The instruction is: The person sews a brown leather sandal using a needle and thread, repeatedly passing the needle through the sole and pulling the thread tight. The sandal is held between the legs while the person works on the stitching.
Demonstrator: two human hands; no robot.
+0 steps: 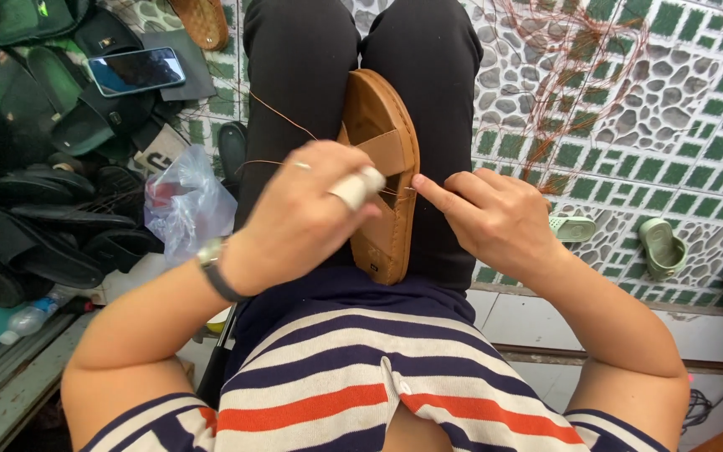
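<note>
Looking down at our own lap, we see a tan sandal (pixel 382 159) lying lengthwise between our thighs, which are covered in black trousers (pixel 303 59). Our left hand (pixel 299 218) sits over the left edge of the sandal, its fingers curled shut around a pale wrapped tool handle (pixel 360 187) that points toward the strap. A ring shows on one finger and a wristwatch (pixel 211 255) bands the wrist. A thin reddish-brown thread (pixel 282 117) runs from this hand up and across the left thigh.

Our right hand (pixel 495 218) rests against the right edge of the sandal. Its forefinger and thumb are pressed together at the rim, pinching the thread right where it meets the sole; the other fingers are folded loosely. The two hands lie close together, with only the sandal's strap between them.

To the left, a crumpled clear plastic bag (pixel 184 201) lies just beside our thigh. Beyond it lies a heap of dark sandals (pixel 43 226), and a phone (pixel 135 70) rests face-up on a dark pouch. A plastic bottle (pixel 28 320) lies at the lower left. On the green and grey patterned floor (pixel 679 109) to the right lies a loose tangle of reddish thread (pixel 579 59), and a pair of small green slippers (pixel 661 247) sits near our right forearm.
</note>
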